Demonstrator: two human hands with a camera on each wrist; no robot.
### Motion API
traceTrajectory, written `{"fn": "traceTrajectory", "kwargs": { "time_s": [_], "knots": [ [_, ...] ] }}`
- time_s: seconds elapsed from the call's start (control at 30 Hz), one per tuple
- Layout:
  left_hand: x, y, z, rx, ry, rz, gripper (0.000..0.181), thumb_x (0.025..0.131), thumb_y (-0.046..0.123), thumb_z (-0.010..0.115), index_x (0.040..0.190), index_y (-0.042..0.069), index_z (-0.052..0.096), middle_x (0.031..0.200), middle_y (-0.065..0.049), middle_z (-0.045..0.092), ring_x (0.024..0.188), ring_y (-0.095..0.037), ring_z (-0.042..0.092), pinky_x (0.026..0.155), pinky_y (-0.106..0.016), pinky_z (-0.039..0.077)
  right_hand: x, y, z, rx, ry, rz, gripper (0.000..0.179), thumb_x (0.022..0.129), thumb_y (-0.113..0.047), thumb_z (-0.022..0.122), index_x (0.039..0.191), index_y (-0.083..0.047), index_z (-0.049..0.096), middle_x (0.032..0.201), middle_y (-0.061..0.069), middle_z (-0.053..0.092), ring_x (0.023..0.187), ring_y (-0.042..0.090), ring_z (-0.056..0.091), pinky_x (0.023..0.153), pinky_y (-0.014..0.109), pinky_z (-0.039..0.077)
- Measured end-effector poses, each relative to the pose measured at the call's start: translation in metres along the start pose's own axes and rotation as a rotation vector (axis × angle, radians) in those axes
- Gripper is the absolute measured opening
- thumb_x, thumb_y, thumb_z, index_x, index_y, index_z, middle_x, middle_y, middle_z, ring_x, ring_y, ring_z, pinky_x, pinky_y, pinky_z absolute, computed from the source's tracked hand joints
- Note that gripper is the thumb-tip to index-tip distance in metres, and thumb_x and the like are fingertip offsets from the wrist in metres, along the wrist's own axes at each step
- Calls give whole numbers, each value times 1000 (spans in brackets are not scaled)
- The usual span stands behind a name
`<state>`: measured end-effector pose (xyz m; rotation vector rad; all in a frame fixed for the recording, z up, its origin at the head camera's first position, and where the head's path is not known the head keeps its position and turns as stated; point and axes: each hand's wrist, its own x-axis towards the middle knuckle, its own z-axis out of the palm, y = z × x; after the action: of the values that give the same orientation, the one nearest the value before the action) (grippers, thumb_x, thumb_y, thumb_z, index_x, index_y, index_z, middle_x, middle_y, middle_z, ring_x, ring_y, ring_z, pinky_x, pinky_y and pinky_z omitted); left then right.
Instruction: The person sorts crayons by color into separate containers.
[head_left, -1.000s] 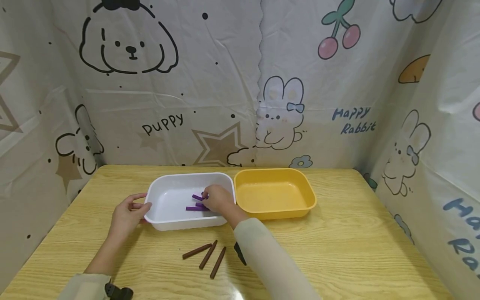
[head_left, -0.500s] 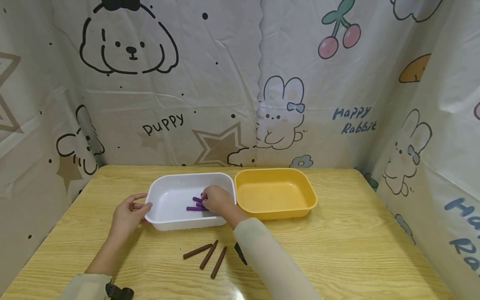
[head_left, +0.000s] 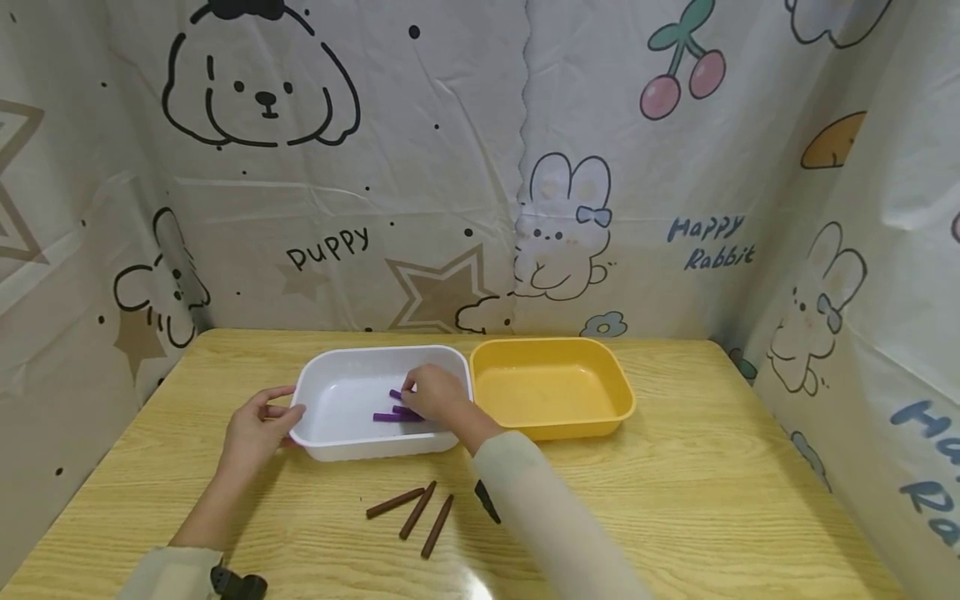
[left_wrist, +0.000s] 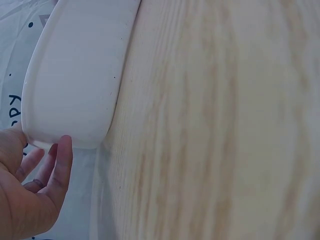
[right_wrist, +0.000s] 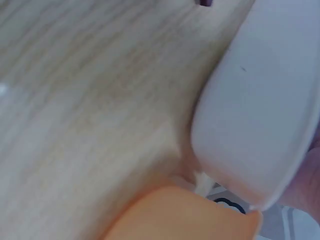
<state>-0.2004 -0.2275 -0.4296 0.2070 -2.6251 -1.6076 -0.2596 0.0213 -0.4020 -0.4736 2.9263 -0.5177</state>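
At the left end of the white tray, my left hand grips the rim, thumb over the edge and fingers against the outside. The left wrist view shows the left hand at that tray corner. My right hand reaches inside the tray at its right side, thumb and forefinger pinched together at a purple crayon; the fingers hide most of it. Two more purple crayons lie on the tray floor, partly covered by this hand. In the right wrist view the tray wall covers most of the right hand.
A yellow tray stands against the white tray's right side. Three brown crayons lie on the wooden table in front of the white tray. Behind the table hangs a printed cloth.
Inside the white tray my right hand has risen slightly, and the crayon at its fingertips has shifted a little. My left hand keeps its hold on the rim. The brown crayons stay put.
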Motion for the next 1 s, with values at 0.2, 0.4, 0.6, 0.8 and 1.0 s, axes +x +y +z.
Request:
{"fn": "traceTrajectory", "kwargs": {
  "time_s": [0.2, 0.4, 0.6, 0.8, 1.0],
  "knots": [
    [0, 1, 1, 11, 10, 9, 50, 91, 26, 61, 133, 3, 47, 102, -19, 62, 67, 0, 60, 61, -24, 58, -4, -1, -17, -15, 24, -35, 17, 90, -28, 59, 96, -17, 71, 95, -3, 69, 77, 9, 54, 73, 24, 48],
    [0, 2, 2, 18, 4, 9, 51, 91, 27, 61, 133, 3, 47, 103, -19, 62, 67, 1, 58, 61, -24, 58, -10, 0, -31, -84, 52, -91, 19, 90, -31, 59, 97, -19, 72, 93, -5, 71, 84, 10, 61, 79, 25, 50],
    [-1, 3, 3, 28, -1, 8, 51, 91, 26, 61, 133, 2, 46, 103, -20, 63, 66, 2, 59, 61, -23, 57, -21, 7, -44, -47, 53, -112, 21, 91, -31, 59, 100, -16, 71, 93, -3, 71, 76, 10, 59, 74, 24, 51],
    [-1, 3, 4, 31, -1, 2, 51, 91, 26, 60, 134, 1, 46, 104, -21, 63, 66, 0, 60, 62, -23, 58, -38, 19, -61, 21, 31, -100, 24, 92, -30, 58, 105, -13, 69, 89, 2, 68, 71, 12, 55, 63, 22, 48],
    [1, -1, 2, 31, 1, -1, 53, 91, 28, 61, 134, 2, 45, 105, -20, 62, 66, 1, 60, 62, -22, 58, -52, 35, -76, 86, 60, -62, 25, 92, -29, 58, 106, -12, 69, 97, 7, 66, 79, 16, 57, 64, 25, 48]
  ]
}}
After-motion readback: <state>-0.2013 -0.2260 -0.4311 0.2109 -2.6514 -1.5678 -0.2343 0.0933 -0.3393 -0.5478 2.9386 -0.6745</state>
